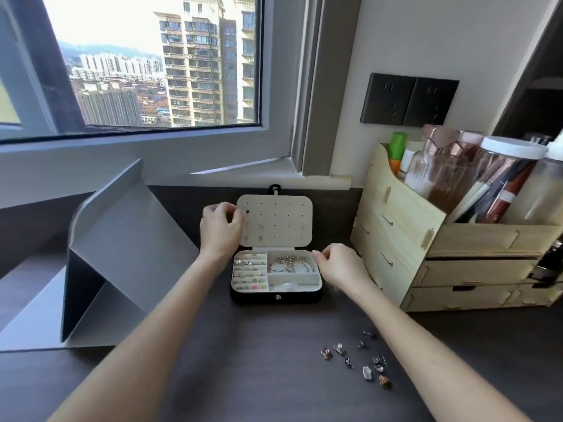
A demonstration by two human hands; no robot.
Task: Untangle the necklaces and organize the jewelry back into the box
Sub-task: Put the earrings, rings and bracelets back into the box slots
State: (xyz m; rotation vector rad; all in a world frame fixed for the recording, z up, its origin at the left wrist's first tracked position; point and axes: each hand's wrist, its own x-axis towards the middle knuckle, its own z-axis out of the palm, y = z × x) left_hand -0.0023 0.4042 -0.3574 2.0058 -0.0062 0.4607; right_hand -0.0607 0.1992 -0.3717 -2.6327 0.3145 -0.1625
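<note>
While the lid (280,214) stands propped open, showing its holed panel, the left hand (221,226) pinches a dark stud (247,212) at a hole near the panel's left edge, likely to seat its post. The right hand (341,266) hovers with curled fingers at the right rim of the box (275,296), probably to steady it; whether it grips anything cannot be told. The box sits mid-desk (243,345), with rings (248,271) in its left rolls and hoops (291,263) in its upper right compartment. Loose earrings (338,348) lie near the right forearm, within easy reach. No brand or writing is readable.
</note>
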